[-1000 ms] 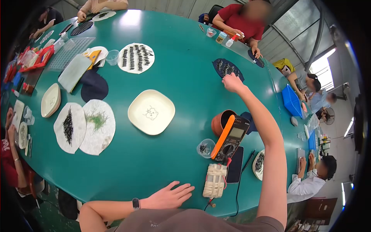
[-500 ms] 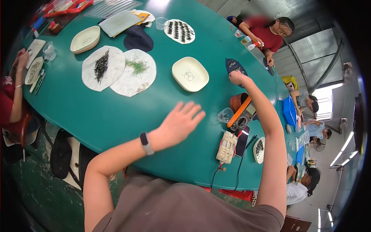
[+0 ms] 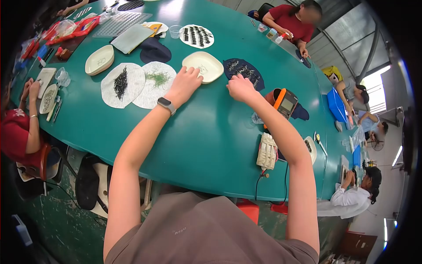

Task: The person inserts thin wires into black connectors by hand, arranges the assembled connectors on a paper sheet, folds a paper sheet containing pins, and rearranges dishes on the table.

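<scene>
While both arms stretch out over the green bench [image 3: 211, 132], the left hand [image 3: 187, 81] sits with its fingers curled down on the near edge of the cream plate [image 3: 206, 65], touching the rim, and I honestly can't tell if it's actually pinching anything. Right hand [image 3: 239, 88] is closed into a loose fist right at the near edge of the dark blue cloth [image 3: 246, 70] that has little dark pieces scattered on it, so the cloth lies just past the knuckles and the plate is just left of it. Can't see whether the fist has grabbed the cloth edge or one of the pieces. Left of the plate are two white round pads, one with green sprigs [image 3: 154, 78] and one with a dark pile [image 3: 122, 83]. Off to the right of the right forearm there's an orange multimeter [image 3: 283, 103], and nearer the bench edge a cream wrapped bundle [image 3: 266, 152] with a wire.
</scene>
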Demonstrator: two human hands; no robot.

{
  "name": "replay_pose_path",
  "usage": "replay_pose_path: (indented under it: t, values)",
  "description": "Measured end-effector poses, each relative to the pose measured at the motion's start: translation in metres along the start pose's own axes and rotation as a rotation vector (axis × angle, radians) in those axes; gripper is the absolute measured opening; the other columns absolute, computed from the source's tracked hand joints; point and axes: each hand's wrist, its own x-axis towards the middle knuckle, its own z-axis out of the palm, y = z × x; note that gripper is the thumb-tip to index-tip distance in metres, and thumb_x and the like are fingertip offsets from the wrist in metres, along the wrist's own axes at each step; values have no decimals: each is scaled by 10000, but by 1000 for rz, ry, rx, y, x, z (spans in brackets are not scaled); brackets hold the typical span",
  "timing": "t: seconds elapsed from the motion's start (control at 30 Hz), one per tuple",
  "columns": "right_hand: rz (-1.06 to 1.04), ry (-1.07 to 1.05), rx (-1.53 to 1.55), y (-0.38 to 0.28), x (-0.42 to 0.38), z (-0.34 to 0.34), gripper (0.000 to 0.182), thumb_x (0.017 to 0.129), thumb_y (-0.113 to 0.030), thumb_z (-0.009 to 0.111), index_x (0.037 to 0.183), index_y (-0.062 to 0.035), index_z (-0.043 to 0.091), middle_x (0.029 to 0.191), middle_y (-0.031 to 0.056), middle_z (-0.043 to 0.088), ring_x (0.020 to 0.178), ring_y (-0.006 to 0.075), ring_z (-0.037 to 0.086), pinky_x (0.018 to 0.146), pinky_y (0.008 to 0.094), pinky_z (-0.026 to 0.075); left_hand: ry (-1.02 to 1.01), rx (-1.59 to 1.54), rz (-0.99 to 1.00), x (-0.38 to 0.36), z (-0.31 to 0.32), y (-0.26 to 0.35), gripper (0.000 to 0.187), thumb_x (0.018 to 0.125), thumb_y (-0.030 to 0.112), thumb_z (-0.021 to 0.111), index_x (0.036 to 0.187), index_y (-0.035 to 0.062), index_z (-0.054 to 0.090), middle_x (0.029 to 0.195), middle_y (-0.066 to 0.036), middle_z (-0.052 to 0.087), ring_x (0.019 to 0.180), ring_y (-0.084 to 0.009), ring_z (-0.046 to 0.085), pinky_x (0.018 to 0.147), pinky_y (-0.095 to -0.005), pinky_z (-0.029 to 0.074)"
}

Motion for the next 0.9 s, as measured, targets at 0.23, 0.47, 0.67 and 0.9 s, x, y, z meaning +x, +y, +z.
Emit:
replay_pose_path:
  t: [0.23, 0.47, 0.67, 0.9]
  values:
    - [-39, 245, -17, -56, -57, 19, 214, 820, -151, 626, 960, -35, 740, 1052, 109, 638, 1083, 278, 549, 888, 427, 438, -57, -41, -94, 8, 13, -27, 221, 775, -6, 629, 976, 84, 637, 1002, -57, 595, 1005, -242, 592, 865, -387, 446]
    - [-8, 334, -47, -109, -118, 12, 197, 805, -171, 655, 916, -44, 756, 987, 94, 633, 1046, 259, 535, 929, 432, 412, 188, -188, -143, 7, -18, 15, 458, 753, -72, 582, 1178, 91, 634, 1182, -50, 613, 1145, -257, 553, 932, -399, 412]
    - [13, 402, -29, -142, -159, 18, 200, 821, -187, 628, 893, -60, 764, 962, 89, 635, 1048, 252, 530, 986, 434, 391, -4, -460, 103, 39, -33, 58, 277, 944, 117, 590, 1215, 86, 635, 1184, -63, 651, 1100, -253, 606, 921, -404, 447]
    - [100, 358, -14, -168, -203, 23, 268, 828, -201, 622, 989, -38, 761, 1044, 117, 646, 1122, 272, 524, 1073, 474, 355, -176, -511, 368, 47, -15, 102, 334, 1003, 236, 571, 1301, 91, 607, 1339, -58, 624, 1230, -227, 570, 1005, -421, 425]
